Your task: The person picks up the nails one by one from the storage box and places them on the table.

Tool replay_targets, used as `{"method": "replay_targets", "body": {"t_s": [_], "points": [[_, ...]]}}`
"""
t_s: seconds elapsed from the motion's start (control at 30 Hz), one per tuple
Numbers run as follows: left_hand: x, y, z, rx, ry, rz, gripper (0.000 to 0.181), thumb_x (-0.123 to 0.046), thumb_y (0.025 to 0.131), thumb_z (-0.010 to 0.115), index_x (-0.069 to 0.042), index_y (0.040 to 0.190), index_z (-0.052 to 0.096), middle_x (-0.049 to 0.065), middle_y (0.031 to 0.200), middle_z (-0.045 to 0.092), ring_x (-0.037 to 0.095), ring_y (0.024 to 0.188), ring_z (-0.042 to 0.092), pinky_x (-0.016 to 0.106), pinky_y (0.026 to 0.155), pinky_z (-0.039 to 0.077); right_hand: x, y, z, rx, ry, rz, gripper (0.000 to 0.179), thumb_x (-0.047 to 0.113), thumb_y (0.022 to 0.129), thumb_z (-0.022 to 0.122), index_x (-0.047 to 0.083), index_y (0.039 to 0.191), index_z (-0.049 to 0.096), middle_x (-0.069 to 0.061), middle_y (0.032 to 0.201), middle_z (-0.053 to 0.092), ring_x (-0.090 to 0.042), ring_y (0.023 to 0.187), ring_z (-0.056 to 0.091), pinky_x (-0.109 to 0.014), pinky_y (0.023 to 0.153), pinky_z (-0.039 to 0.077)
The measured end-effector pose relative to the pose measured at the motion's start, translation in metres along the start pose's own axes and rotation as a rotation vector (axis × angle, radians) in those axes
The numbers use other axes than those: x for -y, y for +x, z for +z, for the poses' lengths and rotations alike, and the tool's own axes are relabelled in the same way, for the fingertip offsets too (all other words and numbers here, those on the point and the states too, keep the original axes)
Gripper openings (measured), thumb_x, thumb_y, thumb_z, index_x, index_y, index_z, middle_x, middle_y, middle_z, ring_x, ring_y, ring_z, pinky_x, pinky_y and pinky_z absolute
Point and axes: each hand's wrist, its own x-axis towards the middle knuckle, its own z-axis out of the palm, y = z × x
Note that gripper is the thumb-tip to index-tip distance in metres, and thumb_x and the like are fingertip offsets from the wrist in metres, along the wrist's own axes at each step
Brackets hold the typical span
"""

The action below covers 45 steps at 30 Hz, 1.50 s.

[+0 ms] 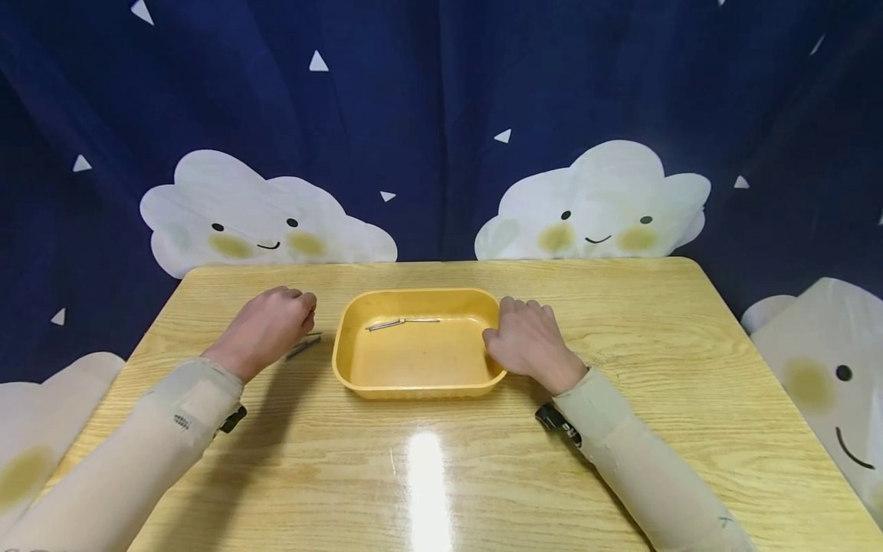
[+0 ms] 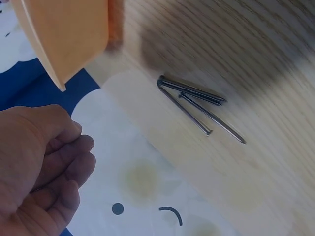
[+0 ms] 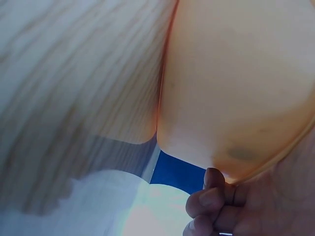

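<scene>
My left hand (image 1: 269, 326) is over the table, left of a yellow plastic tray (image 1: 421, 360). Its fingers are curled, thumb tip against the index finger, and nothing shows between them in the left wrist view. Several metal nails (image 2: 213, 119) lie loosely grouped on the wood, beside that hand and partly hidden by it in the head view. Inside the tray, a few more nails (image 1: 386, 325) rest near the far wall. My right hand (image 1: 531, 337) grips the tray's right rim, thumb on the inner side and fingers curled outside.
The wooden table (image 1: 621, 337) carries the tray near its middle. Behind it hangs a dark blue curtain (image 1: 441, 92) with white clouds, right against the far edge. Dark wrist devices (image 1: 552, 418) sit under both sleeves.
</scene>
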Motion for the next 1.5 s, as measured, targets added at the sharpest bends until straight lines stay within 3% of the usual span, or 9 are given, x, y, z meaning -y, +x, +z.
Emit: {"method": "replay_targets", "body": {"t_s": [0.53,1.5], "points": [[-0.013,0.010,0.001,-0.050,-0.019,0.040,0.017,0.003,0.088,0.062,-0.005,0.074,0.059,0.006,0.065,0.058,0.024,0.062,0.056,0.039,0.059,0.053,0.002,0.001,-0.002,0.012,-0.013,0.001,0.026,0.031,0.094,0.046,0.006,0.087,0.048,-0.011,0.079,0.051,-0.030,0.072,0.047,-0.037,0.067,0.033],[-0.036,0.027,0.008,-0.043,-0.056,0.093,0.013,0.003,0.090,0.065,-0.004,0.078,0.063,0.006,0.068,0.062,0.023,0.064,0.056,0.035,0.062,0.054,0.001,0.001,0.000,0.016,-0.016,0.011,0.027,0.032,0.095,0.046,0.006,0.089,0.049,-0.011,0.080,0.052,-0.031,0.074,0.048,-0.038,0.069,0.034]]}}
